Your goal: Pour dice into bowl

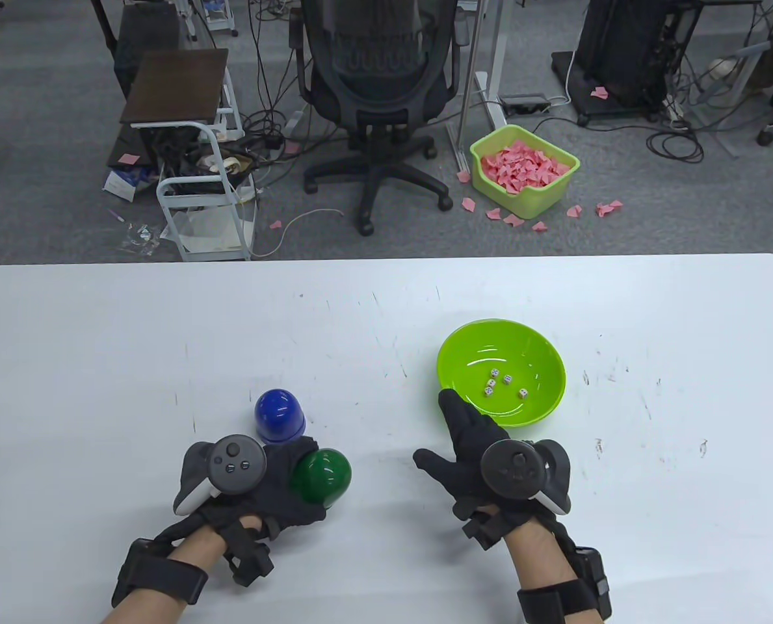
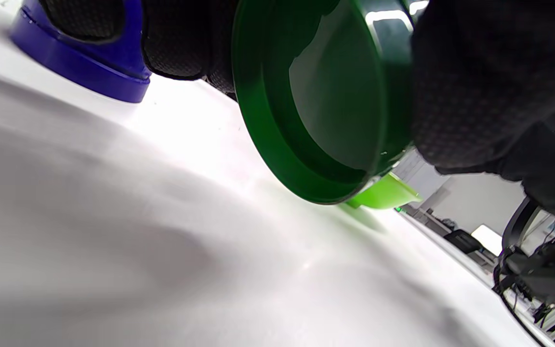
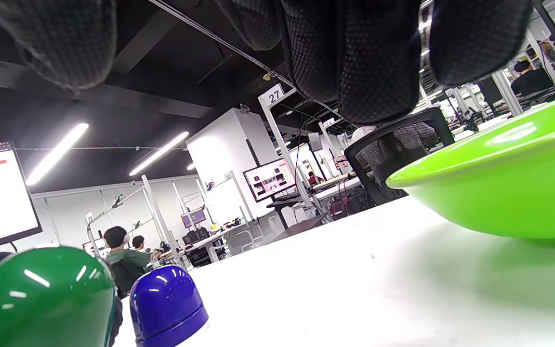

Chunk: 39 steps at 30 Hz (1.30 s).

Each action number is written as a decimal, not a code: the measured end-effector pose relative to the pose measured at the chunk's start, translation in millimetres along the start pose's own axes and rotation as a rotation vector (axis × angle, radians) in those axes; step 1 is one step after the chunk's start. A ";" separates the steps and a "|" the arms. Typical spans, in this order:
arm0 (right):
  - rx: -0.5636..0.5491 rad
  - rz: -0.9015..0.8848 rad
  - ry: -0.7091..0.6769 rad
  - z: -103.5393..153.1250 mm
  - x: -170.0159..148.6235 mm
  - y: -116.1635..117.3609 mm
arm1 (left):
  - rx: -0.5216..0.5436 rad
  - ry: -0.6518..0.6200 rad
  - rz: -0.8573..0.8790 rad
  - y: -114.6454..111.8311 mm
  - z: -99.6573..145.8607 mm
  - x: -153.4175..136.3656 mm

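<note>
A lime green bowl (image 1: 542,364) sits on the white table right of centre and holds several white dice (image 1: 498,383). My left hand (image 1: 275,478) grips a dark green dice cup (image 1: 322,476), tilted above the table; in the left wrist view the cup (image 2: 316,101) shows an empty inside. A blue dice cup (image 1: 279,416) stands mouth down just beyond my left hand. My right hand (image 1: 474,448) is open and empty, fingers spread, its fingertips (image 1: 450,400) at the bowl's near left rim. The right wrist view shows the bowl (image 3: 508,183), the green cup (image 3: 41,299) and the blue cup (image 3: 166,299).
The white table (image 1: 165,338) has a far edge with an office chair (image 1: 376,97), a small trolley (image 1: 204,195) and a green bin of pink paper (image 1: 523,169) on the floor beyond it.
</note>
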State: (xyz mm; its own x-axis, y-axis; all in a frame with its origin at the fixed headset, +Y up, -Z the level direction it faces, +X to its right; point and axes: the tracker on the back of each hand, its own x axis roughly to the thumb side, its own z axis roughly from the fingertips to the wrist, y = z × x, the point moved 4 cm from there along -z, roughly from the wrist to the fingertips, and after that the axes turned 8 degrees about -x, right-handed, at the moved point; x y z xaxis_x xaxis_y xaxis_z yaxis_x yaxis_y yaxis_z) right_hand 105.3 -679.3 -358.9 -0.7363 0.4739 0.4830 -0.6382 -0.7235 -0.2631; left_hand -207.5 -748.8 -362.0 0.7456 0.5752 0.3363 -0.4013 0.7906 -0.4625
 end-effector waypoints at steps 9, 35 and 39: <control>0.002 -0.001 0.004 -0.2 -0.2 -1.3 | -0.044 0.028 -0.028 -15.1 -4.7 -7.9; 0.005 -0.002 0.008 -0.6 0.2 -3.2 | -0.169 0.182 -0.213 -24.8 -0.1 -14.9; 0.005 -0.003 0.008 -0.8 0.4 -3.7 | -0.202 0.208 -0.224 -22.7 0.7 -13.5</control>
State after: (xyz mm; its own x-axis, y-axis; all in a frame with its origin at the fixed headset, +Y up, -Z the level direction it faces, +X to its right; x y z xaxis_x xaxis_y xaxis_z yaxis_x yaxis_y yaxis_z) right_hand 107.2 -676.0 -358.3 -0.7361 0.4801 0.4772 -0.6395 -0.7244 -0.2575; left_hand -208.9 -774.4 -355.5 0.9035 0.3215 0.2833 -0.1184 0.8227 -0.5559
